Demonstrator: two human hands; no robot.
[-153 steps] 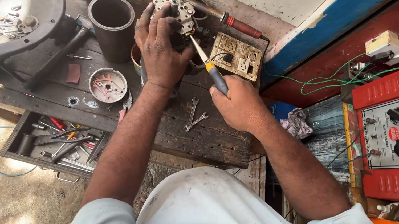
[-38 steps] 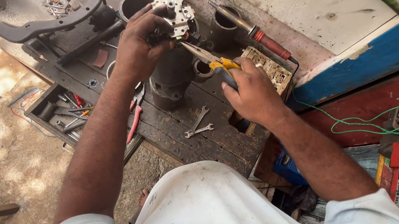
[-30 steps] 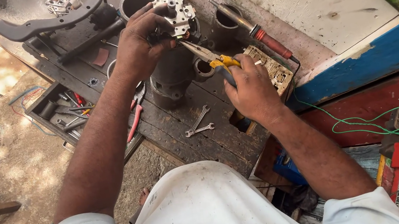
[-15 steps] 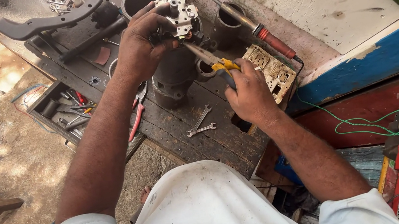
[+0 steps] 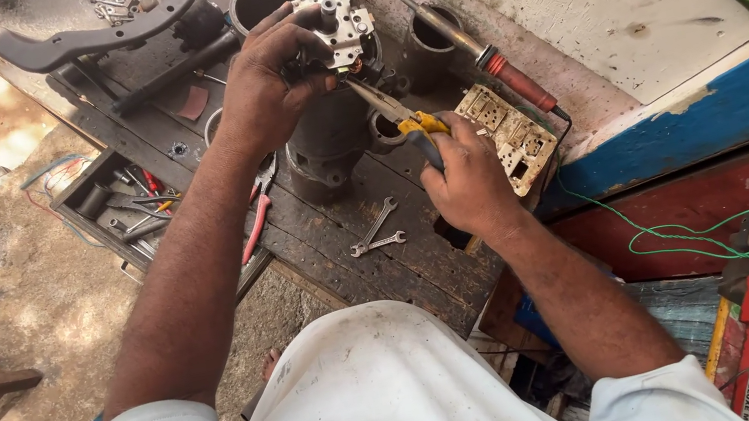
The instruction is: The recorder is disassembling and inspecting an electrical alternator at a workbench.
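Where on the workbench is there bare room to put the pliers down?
Bare planks lie on the workbench between the two small spanners and its near edge, below the right hand. Another strip runs between the red-handled pliers and the spanners. Around the grey cylinder and the tool tray it is crowded.

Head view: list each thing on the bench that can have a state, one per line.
Left hand: grip closed on the metal motor part, held up.
Right hand: grip closed on the yellow-handled pliers, tip at the part.
Red-handled pliers: lying flat, untouched.
Two spanners: lying crossed.
Soldering iron: lying idle.
Tool tray: uncovered, full.
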